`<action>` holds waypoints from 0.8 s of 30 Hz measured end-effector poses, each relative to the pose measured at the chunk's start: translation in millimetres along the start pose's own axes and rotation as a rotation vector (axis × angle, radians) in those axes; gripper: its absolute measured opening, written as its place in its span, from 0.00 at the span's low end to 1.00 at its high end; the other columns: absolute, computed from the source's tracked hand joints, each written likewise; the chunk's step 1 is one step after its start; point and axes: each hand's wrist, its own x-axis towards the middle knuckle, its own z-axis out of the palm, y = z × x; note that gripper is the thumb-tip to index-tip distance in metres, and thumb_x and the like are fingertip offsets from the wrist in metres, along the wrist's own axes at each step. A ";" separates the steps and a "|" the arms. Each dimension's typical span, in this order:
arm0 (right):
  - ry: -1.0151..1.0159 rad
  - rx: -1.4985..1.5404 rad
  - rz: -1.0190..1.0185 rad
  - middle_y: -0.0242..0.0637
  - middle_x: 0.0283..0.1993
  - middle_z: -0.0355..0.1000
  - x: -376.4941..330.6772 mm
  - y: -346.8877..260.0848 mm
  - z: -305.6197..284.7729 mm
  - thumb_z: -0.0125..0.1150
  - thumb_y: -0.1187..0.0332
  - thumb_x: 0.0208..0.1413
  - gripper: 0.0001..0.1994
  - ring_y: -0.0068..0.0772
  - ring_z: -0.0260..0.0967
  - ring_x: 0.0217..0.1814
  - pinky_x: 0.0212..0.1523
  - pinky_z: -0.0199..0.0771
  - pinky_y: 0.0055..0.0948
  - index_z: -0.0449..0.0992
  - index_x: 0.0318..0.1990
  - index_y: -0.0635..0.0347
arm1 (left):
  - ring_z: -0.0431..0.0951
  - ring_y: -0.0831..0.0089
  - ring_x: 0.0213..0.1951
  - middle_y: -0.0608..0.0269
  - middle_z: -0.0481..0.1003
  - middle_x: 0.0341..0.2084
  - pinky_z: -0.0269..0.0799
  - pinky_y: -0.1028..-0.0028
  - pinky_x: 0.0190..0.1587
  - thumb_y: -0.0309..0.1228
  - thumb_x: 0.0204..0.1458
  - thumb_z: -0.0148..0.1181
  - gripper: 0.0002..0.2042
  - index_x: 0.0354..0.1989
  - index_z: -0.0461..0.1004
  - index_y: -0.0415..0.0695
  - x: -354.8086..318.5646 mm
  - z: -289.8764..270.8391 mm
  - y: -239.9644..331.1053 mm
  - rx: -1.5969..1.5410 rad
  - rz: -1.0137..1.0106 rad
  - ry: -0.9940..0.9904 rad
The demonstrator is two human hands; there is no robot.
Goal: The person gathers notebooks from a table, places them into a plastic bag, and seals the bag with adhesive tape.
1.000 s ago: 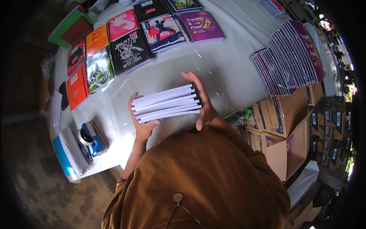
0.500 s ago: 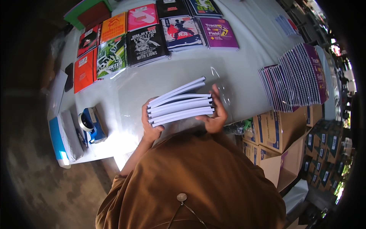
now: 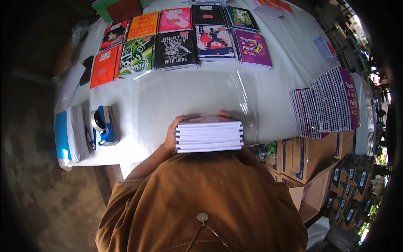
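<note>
Stack of notebooks (image 3: 210, 136) is held level between the fingers of both hands, white page edges facing the brown shirt (image 3: 201, 185). The left hand (image 3: 171, 135) grips the left end, with fingers bent over the upper corner. The right hand (image 3: 225, 113) holds the far edge with curled fingertips; its palm and thumb are hidden behind the stack. Beyond the fingertips, two rows of notebooks (image 3: 176, 48) lie cover up on the white tablecloth (image 3: 193, 92). Left of the left fingers, a blue tape dispenser (image 3: 109, 128) stands near the tablecloth's near edge. Right of the right fingers, a leaning pile of spiral-bound notebooks (image 3: 331, 101) rests at the tablecloth's right side, with cardboard boxes (image 3: 308, 159) just beside it, closer to the person.
</note>
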 end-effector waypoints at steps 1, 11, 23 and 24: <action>-0.057 -0.166 0.107 0.45 0.50 0.65 -6.0 -5.8 -0.4 0.73 0.46 0.33 0.46 0.44 0.63 0.53 0.57 0.59 0.41 0.58 0.55 0.66 | 0.76 0.58 0.40 0.52 0.75 0.38 0.72 0.67 0.43 0.40 0.37 0.70 0.31 0.48 0.64 0.39 2.4 -7.2 13.4 0.185 -0.080 -0.142; -0.036 -0.056 1.009 0.46 0.27 0.74 42.5 -43.0 -6.2 0.60 0.38 0.42 0.32 0.38 0.74 0.30 0.33 0.71 0.34 0.78 0.31 0.67 | 0.75 0.72 0.39 0.56 0.76 0.36 0.70 0.74 0.43 0.52 0.46 0.62 0.29 0.45 0.73 0.36 51.7 -18.0 60.2 -0.120 -0.911 -0.279; 0.183 0.130 0.561 0.57 0.64 0.54 48.5 -39.4 1.6 0.41 0.49 0.61 0.36 0.46 0.55 0.65 0.61 0.54 0.33 0.40 0.67 0.65 | 0.40 0.62 0.68 0.43 0.38 0.66 0.39 0.70 0.66 0.34 0.58 0.44 0.33 0.67 0.35 0.42 46.8 -10.3 36.0 -0.152 -0.519 0.039; 0.184 0.132 0.569 0.57 0.64 0.54 44.6 -39.1 10.2 0.41 0.49 0.61 0.36 0.46 0.55 0.65 0.61 0.54 0.33 0.40 0.67 0.65 | 0.40 0.62 0.68 0.43 0.38 0.66 0.39 0.70 0.66 0.34 0.58 0.44 0.33 0.67 0.35 0.42 43.4 -6.1 34.5 -0.153 -0.526 0.035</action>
